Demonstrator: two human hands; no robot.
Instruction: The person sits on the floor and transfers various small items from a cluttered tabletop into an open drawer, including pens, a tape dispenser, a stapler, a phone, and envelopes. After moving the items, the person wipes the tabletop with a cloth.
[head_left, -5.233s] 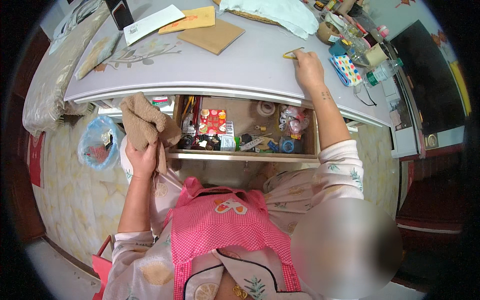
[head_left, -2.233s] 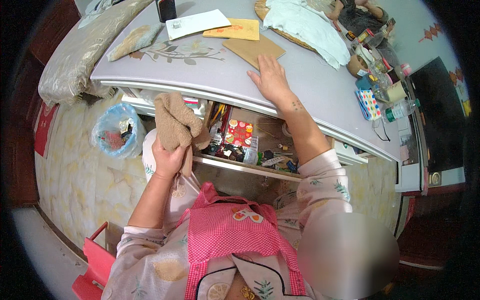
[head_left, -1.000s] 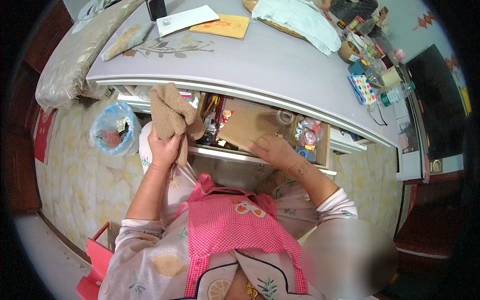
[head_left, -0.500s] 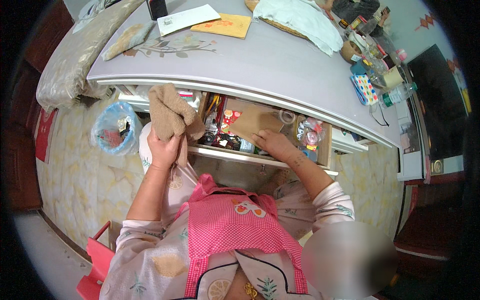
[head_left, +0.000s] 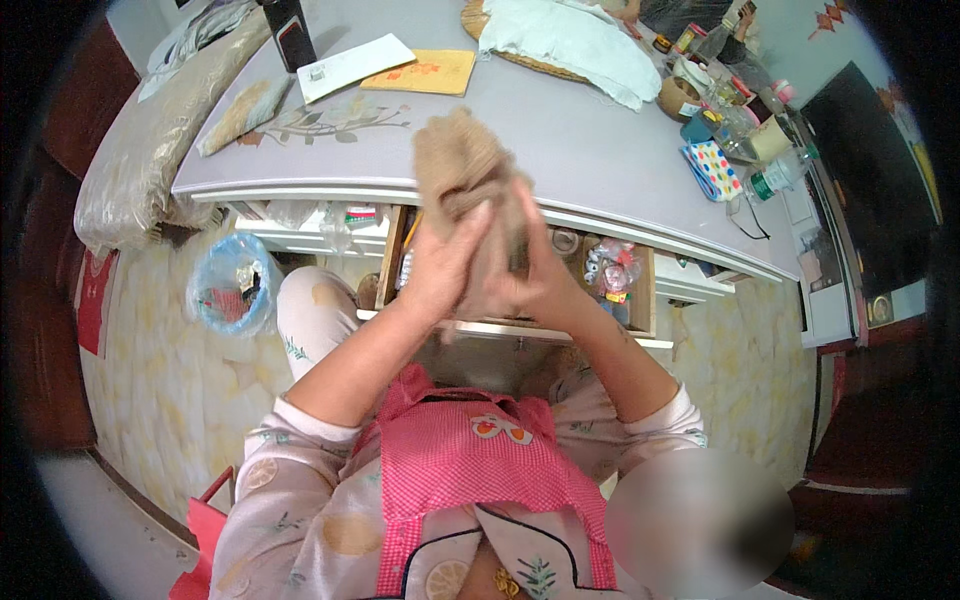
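A brown fleecy cloth is bunched up over the open drawer, partly smeared by motion. My left hand is closed on its lower left side, thumb pointing up along it. From the right, my right hand presses against the same cloth, its fingers upright and somewhat blurred. Inside the drawer, a clear bag of small colourful items and a roll of tape show to the right of my hands. The cloth and hands hide most of the drawer's middle.
Above the drawer spreads the pale tabletop, with a white envelope, a yellow envelope, a black box and a white cloth. Bottles and jars crowd its right end. A blue-lined bin stands at left.
My left hand has carried the brown cloth rightward over the drawer. My right hand has left the brown paper piece in the drawer and come up to the cloth.
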